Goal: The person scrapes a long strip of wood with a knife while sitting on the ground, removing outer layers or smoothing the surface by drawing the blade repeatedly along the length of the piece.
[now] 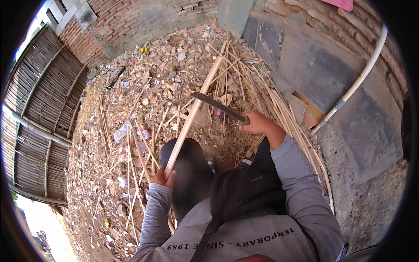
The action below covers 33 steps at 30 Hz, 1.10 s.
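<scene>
Bamboo is what we've got in both hands' reach: our left hand [163, 177] is wrapped tight round the near end of a long pale bamboo stick [194, 109], fingers closed on it, w/ the stick running up and away to the right over the rubble. Our right hand [257, 123] is closed round the handle of a dark machete [218, 106], blade pointing left & a bit up, its tip meeting the stick approx. at mid-length; we can't tell if the edge is biting in or just touching. Behind the blade lies a pile of thin bamboo splints [257, 83], fanned out against a grey board [314, 70] that leans on the brick wall. White pipe [362, 74] runs diagonally across that board. Ground is broken brick & debris [144, 83] w/ scraps of litter. Woven bamboo fence [43, 100] on the left. Our knees, in dark trousers [187, 170], sit just below the stick.
</scene>
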Each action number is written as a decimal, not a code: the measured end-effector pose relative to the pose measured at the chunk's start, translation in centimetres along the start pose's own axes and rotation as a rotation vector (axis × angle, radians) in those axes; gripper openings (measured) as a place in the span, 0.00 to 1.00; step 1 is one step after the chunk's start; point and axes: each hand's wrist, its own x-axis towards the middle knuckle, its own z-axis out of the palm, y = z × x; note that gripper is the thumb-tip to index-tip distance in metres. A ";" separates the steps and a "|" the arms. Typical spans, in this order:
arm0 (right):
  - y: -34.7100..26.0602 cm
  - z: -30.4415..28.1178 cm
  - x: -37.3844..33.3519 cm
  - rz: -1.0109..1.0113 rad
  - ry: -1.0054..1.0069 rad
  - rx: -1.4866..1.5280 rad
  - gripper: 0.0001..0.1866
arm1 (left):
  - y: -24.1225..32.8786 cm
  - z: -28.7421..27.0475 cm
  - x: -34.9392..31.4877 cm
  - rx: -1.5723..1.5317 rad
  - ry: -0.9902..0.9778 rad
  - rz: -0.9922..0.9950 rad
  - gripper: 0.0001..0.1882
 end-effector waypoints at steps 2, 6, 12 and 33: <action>0.4 0.2 0.0 -0.003 -0.007 0.003 0.21 | 0.3 -0.1 0.0 -0.005 -0.005 -0.003 0.28; 1.5 0.8 0.4 -0.036 0.001 -0.024 0.21 | 0.9 -0.7 0.1 -0.323 -0.083 0.005 0.27; 1.2 0.4 0.4 -0.033 -0.008 0.001 0.21 | 0.7 -0.9 0.6 -0.236 -0.102 -0.004 0.22; 0.3 -0.7 0.2 0.029 0.054 -0.014 0.15 | -0.1 0.3 0.7 0.152 0.015 0.023 0.32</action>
